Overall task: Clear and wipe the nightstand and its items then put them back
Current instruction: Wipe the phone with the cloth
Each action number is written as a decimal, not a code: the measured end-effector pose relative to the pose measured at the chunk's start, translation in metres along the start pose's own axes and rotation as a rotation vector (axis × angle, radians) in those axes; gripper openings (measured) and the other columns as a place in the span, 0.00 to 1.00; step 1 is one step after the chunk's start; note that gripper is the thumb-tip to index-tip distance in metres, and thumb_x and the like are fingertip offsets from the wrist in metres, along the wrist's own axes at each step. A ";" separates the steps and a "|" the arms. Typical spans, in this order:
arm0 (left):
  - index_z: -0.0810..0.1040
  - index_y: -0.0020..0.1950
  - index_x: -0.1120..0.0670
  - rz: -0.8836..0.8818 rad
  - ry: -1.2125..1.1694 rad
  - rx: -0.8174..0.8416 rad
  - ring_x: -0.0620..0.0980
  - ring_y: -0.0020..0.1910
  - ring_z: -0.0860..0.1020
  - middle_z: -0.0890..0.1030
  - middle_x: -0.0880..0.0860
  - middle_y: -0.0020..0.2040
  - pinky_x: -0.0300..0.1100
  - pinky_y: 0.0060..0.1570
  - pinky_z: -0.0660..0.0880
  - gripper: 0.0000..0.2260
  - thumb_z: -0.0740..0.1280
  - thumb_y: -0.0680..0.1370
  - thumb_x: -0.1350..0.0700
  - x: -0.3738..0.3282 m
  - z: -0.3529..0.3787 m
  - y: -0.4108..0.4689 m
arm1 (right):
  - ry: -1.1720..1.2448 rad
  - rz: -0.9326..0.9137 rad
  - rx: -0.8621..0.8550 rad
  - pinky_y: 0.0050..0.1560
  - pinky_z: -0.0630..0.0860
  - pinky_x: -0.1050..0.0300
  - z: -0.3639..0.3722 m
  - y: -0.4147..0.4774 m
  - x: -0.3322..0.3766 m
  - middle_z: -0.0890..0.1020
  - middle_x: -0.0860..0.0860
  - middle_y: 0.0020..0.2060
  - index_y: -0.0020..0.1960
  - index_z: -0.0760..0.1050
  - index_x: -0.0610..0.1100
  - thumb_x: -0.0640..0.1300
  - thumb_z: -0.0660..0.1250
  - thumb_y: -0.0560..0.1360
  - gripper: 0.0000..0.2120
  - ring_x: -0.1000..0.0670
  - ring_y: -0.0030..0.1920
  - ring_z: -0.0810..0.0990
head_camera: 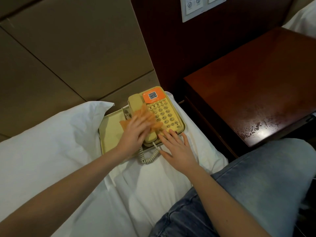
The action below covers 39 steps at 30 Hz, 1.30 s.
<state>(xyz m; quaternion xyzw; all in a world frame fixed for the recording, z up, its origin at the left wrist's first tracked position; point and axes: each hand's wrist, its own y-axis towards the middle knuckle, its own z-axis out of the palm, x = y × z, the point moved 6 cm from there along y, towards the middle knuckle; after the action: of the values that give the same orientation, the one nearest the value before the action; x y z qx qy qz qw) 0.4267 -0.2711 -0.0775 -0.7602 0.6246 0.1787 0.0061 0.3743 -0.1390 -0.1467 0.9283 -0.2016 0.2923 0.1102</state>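
Bed: my white-sheeted bed [85, 177] carries the tray.
Nightstand: dark glossy wooden nightstand [253, 93], beside the bed.
Tray: pale yellow plastic tray [111, 134] under the phone.
Phone: cream corded push-button telephone [162, 113], on the tray.
Left hand: my left hand [135, 134] presses a crumpled orange cloth [148, 117] onto the handset.
Right hand: my right hand [177, 147], fingers spread wide, steadies the phone's near edge.

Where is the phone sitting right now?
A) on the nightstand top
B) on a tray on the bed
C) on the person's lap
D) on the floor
B: the phone sits on a beige tray on the white bedding, while the nightstand stands to the right with the phone not on it.
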 end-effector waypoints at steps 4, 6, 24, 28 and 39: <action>0.70 0.66 0.51 0.413 0.111 0.162 0.53 0.74 0.56 0.67 0.51 0.70 0.50 0.71 0.59 0.16 0.53 0.81 0.49 -0.005 0.014 -0.044 | 0.008 -0.010 0.007 0.71 0.33 0.51 -0.004 0.000 0.002 0.53 0.55 0.75 0.75 0.55 0.50 0.54 0.50 0.79 0.26 0.57 0.72 0.42; 0.70 0.65 0.50 0.425 0.119 0.161 0.53 0.74 0.57 0.68 0.51 0.70 0.50 0.66 0.66 0.15 0.52 0.82 0.49 0.001 0.012 -0.041 | 0.013 -0.013 0.021 0.69 0.30 0.53 -0.003 0.000 0.001 0.51 0.55 0.75 0.76 0.52 0.51 0.48 0.56 0.80 0.26 0.59 0.70 0.39; 0.60 0.71 0.50 -1.135 -0.923 -0.329 0.52 0.61 0.73 0.73 0.51 0.64 0.52 0.64 0.69 0.36 0.71 0.69 0.42 0.052 0.008 -0.007 | 0.144 0.544 -0.067 0.73 0.45 0.46 -0.048 0.060 -0.051 0.59 0.44 0.74 0.72 0.59 0.40 0.63 0.54 0.76 0.35 0.45 0.75 0.51; 0.57 0.73 0.48 -1.157 -0.948 -0.276 0.54 0.61 0.72 0.71 0.51 0.65 0.54 0.63 0.69 0.42 0.75 0.66 0.43 0.056 0.011 0.001 | 0.342 0.592 -0.091 0.73 0.46 0.42 -0.035 0.067 -0.052 0.70 0.47 0.66 0.59 0.71 0.41 0.64 0.60 0.73 0.28 0.45 0.75 0.50; 0.64 0.69 0.48 -1.200 -1.162 -0.306 0.51 0.53 0.78 0.76 0.51 0.59 0.53 0.56 0.75 0.35 0.75 0.67 0.47 0.047 0.003 -0.004 | 0.701 0.561 -0.230 0.65 0.68 0.41 -0.058 0.053 -0.032 0.76 0.46 0.59 0.57 0.72 0.42 0.48 0.69 0.73 0.16 0.45 0.69 0.66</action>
<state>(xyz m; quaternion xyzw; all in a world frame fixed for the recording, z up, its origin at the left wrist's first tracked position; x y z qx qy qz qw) 0.4367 -0.3141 -0.0947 -0.7426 -0.0180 0.5896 0.3170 0.2983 -0.1578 -0.1138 0.6649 -0.4266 0.5827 0.1907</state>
